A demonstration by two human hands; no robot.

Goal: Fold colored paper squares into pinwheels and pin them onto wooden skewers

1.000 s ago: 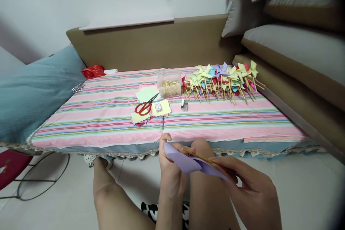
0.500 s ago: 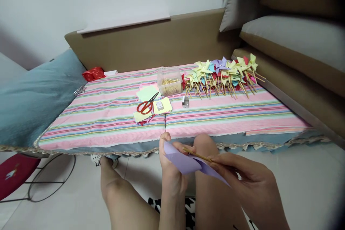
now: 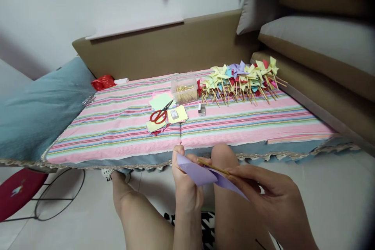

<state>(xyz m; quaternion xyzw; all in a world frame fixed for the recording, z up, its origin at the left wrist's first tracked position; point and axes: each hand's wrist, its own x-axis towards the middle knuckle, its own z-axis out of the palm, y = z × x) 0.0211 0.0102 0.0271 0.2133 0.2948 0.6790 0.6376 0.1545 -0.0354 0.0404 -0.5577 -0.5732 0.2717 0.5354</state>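
Above my knees, a purple paper pinwheel is turned partly edge-on to me. My left hand is closed around it from behind, with the thumb up beside the paper and several fingers hidden. A thin wooden stick lies against the paper's back side. The thumb and fingers of my right hand pinch the stick's near end, close to a purple blade. Whether the stick is fastened to the paper cannot be made out. Finished-looking pinwheels in yellow, purple, red and blue lie heaped on the striped cloth.
A clear plastic box of sticks stands left of the heap. Red-handled scissors rest on stacks of coloured paper. A small box sits nearby. A red bag lies far left; grey cushions rise at right.
The view has tilted slightly up, bringing a pink note on the wall further into sight. Both hands keep the same hold on the pinwheel and stick, with hardly any movement.
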